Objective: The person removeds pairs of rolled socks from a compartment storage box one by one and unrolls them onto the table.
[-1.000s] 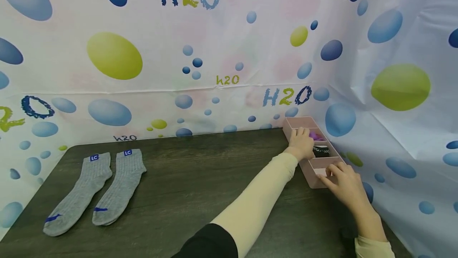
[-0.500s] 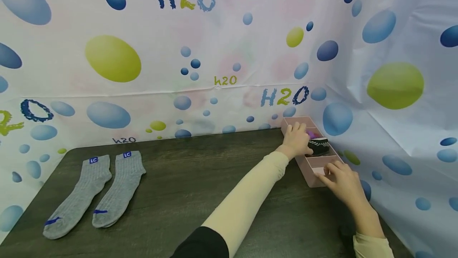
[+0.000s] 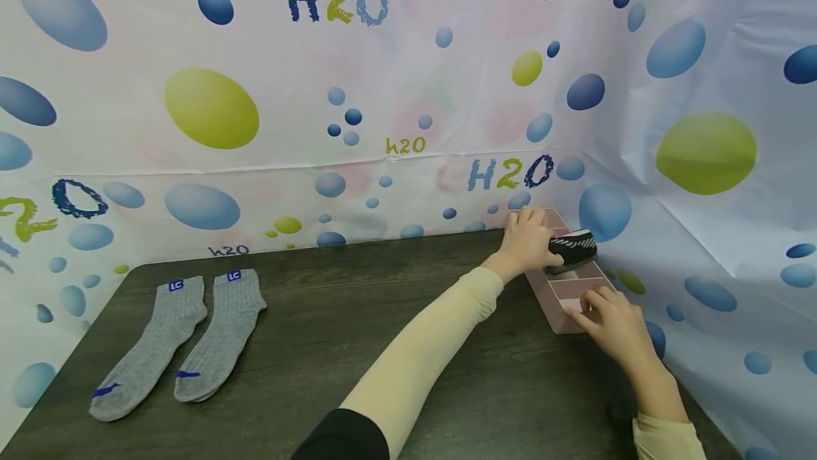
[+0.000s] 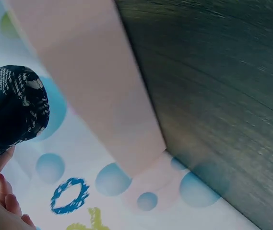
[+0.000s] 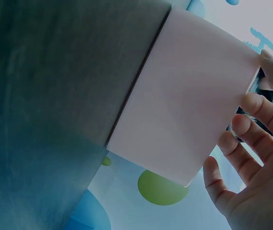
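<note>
My left hand (image 3: 526, 244) grips a rolled black-and-white patterned sock (image 3: 574, 251), raised over the pink divided organizer box (image 3: 542, 304). Thumb and fingers hold its left end in the head view. The left wrist view shows the sock (image 4: 18, 105) as a dark knitted bundle above the level of the box wall (image 4: 88, 81). At the box's near end, my right hand (image 3: 613, 325) holds the rim, fingers bent. In the right wrist view its thumb and fingertips sit along the top edge of the pink wall (image 5: 184, 96).
Two grey ribbed socks (image 3: 149, 354) lie flat side by side at the left of the dark wood table (image 3: 357, 304). A white curtain with blue and green dots (image 3: 396, 91) stands behind the table and along its right side, close to the box.
The left hand has lifted the black patterned sock out of its compartment, up and slightly away. A purple item seen earlier is now hidden behind it. The right hand has stayed at the rim.
</note>
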The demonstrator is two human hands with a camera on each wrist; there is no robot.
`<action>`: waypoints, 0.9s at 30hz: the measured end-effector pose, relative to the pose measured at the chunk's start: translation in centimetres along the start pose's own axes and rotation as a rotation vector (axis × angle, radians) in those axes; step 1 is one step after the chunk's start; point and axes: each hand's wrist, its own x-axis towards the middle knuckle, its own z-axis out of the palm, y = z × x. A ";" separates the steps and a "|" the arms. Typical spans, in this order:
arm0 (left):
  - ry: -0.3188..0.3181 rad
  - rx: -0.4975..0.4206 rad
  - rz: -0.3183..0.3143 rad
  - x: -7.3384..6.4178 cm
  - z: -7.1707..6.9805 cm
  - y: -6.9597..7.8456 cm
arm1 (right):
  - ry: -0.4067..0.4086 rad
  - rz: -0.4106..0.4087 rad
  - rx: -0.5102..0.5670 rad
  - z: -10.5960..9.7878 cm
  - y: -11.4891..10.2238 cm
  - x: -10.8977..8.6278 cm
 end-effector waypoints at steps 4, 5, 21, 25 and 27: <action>0.045 -0.048 -0.002 -0.7 -1.1 -0.6 | 0.003 0.001 0.002 -0.1 -0.2 0.1; 0.056 -0.057 0.001 -0.9 -1.3 -0.8 | 0.004 0.000 0.001 -0.1 -0.2 0.1; 0.168 -0.015 -0.016 -7.2 -3.9 -4.4 | -0.008 -0.005 -0.002 -0.4 -0.4 0.2; 0.154 0.004 -0.043 -9.4 -4.3 -5.3 | -0.017 -0.003 0.002 -0.4 -0.3 0.2; 0.146 0.002 -0.060 -10.6 -4.4 -5.8 | -0.013 -0.009 0.003 -0.3 -0.2 0.1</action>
